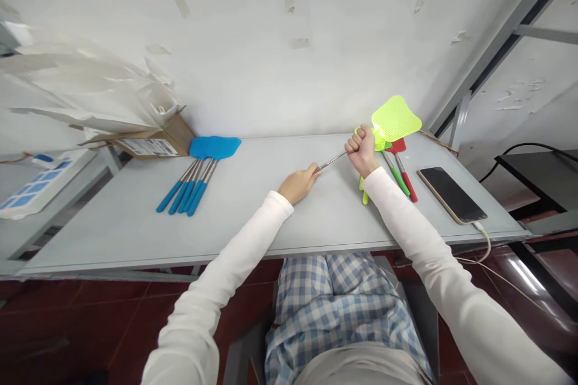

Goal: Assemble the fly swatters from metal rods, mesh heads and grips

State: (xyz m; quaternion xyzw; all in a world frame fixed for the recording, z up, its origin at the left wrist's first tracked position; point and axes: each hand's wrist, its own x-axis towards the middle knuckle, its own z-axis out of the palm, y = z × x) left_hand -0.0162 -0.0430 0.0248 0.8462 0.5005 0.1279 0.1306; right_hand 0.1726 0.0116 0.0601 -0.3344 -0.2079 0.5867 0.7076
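A yellow-green fly swatter [396, 119] with a metal rod is held above the table, its mesh head pointing up and to the right. My left hand [300, 183] is closed around its lower end, so the handle is hidden. Near the head, my right hand [361, 147] makes a fist around the rod. A bare stretch of thin metal rod shows between my two hands. Beneath my right hand and forearm lie a green fly swatter [400, 180], a red fly swatter [409, 183] and yellow-green handles [365, 195], their heads partly covered.
Several blue fly swatters [217, 147] lie fanned together on the left of the grey table [253, 228]. Behind them is an open cardboard box [174, 135]. A phone [451, 194] with a white cable [485, 240] lies at the right. A white wall [271, 84] borders the back.
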